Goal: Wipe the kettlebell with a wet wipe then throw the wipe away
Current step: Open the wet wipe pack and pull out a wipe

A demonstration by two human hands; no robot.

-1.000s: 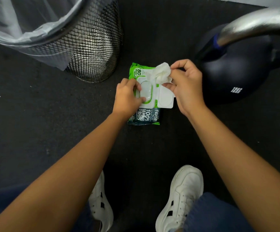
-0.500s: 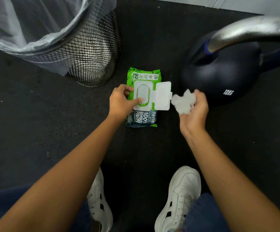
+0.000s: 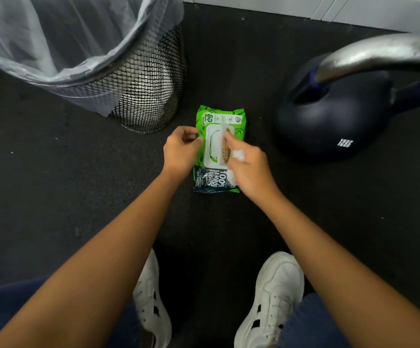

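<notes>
Underfoot, floor [image 3: 53, 187]: dark rubbery matting bearing everything in play; no bench anywhere, hence work done low, above white shoes [image 3: 276, 292].

bin [image 3: 141, 96]: wire mesh, upright, lined with a clear bag folded over the rim; just beyond and left of the pack [image 3: 219, 116], probably for a short drop at the end.

kettlebell [image 3: 329, 126]: dark, upright on its base, marked 12KG, pale metal handle [image 3: 379, 56] arching toward the camera; right of the pack and apart from it, untouched, not yet wiped; seemingly within easy arm's reach.

pack: green pouch, flat on the floor between bin and kettlebell, opening upward for access.

right hand [image 3: 251, 169]: over the pack's right half, curled round the wet wipe [image 3: 239, 155], fingertips out toward the lid [image 3: 222, 131]; blurred, apparently pushing it shut.

left hand [image 3: 181, 151]: fingers loosely curled at the pack's left edge, thumb tip against it; pinching or merely bracing, cannot tell; likely there to stop the pack sliding under the push.

lid: white flap, standing on edge above the opening, neither flat open nor snapped down; presumably being closed against drying out.

wet wipe: small white bunch, clear of the pack, peeking out between right-hand fingers; tucked back toward the palm, apparently to free the fingertips.

step in hand: closing the pack, by the look of it; wiping and binning both to come.
</notes>
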